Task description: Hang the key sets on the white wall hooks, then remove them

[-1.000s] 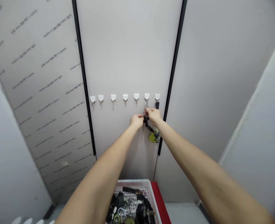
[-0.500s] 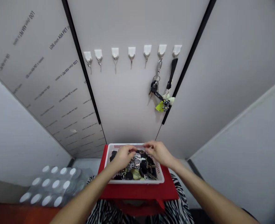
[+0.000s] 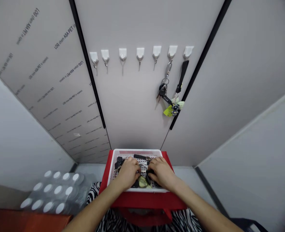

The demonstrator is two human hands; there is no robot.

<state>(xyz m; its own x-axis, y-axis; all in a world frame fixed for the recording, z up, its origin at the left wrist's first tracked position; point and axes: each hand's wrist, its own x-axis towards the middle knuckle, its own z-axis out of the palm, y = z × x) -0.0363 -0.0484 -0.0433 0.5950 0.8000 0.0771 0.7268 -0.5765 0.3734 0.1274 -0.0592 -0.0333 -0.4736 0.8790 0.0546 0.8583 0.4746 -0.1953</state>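
Observation:
Both my hands are down in a white perforated basket (image 3: 113, 161) full of keys and key fobs. My left hand (image 3: 128, 171) lies curled over the pile on the left side. My right hand (image 3: 161, 173) is curled over the pile on the right, fingertips close to the left hand's. What the fingers grip is hidden under the hands. On the wall above, a row of white hooks (image 3: 140, 52) runs across the panel. A key bunch (image 3: 163, 91) hangs on the second hook from the right, and a black strap with a yellow-green tag (image 3: 176, 104) on the rightmost.
The basket sits on a red stand (image 3: 144, 201) over a zebra-striped cloth (image 3: 113, 222). A shrink-wrapped pack of white-capped bottles (image 3: 53, 193) stands at the lower left. Wall panels close in on both sides.
A second ago both hands were at the hook with the key bunch; they let it go and dropped to the basket. Since half a second ago they have sunk deeper into the keys.

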